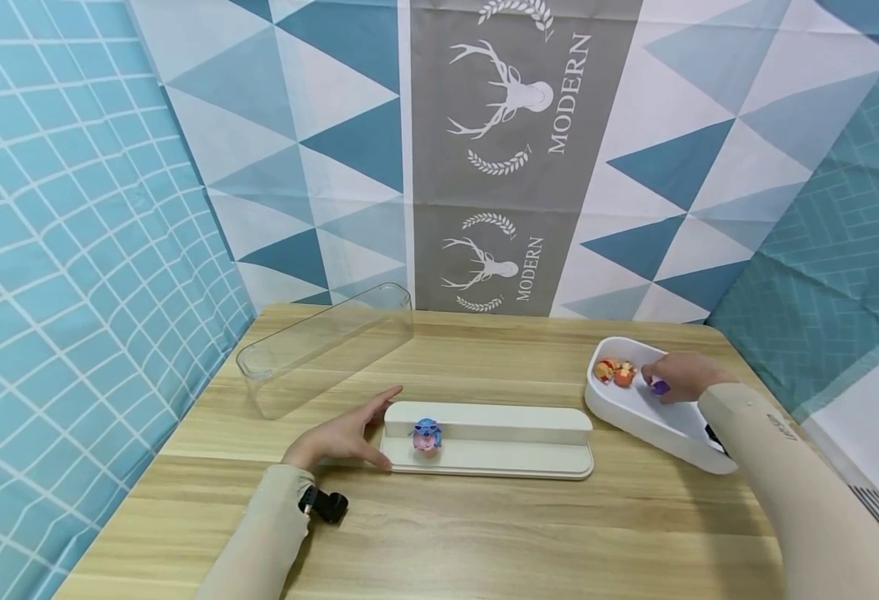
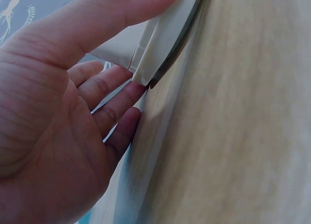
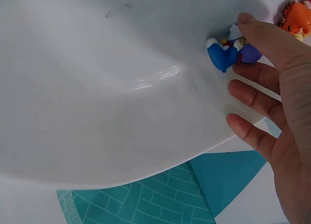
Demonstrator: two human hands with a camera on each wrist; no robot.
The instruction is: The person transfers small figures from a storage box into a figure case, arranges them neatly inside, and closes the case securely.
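Observation:
My left hand [image 1: 345, 433] holds the left end of a white two-step display base [image 1: 499, 458], thumb at the front corner and fingers at the end and back. In the left wrist view the thumb lies over the base's edge [image 2: 163, 39], with fingertips touching its end. A small blue figurine [image 1: 427, 435] with a pink part stands on the lower step near that hand. Inside the white bin [image 1: 600, 398], my right hand [image 1: 681, 377] pinches a blue and purple figurine [image 3: 224, 56] between thumb and index finger; its other fingers are spread.
Orange and red figurines [image 1: 623, 374] lie at the bin's far left end. A clear rectangular cover [image 1: 327, 358] stands on the wooden table [image 1: 484, 542], behind and left of the base. Patterned cloth [image 1: 499, 167] hangs behind the table.

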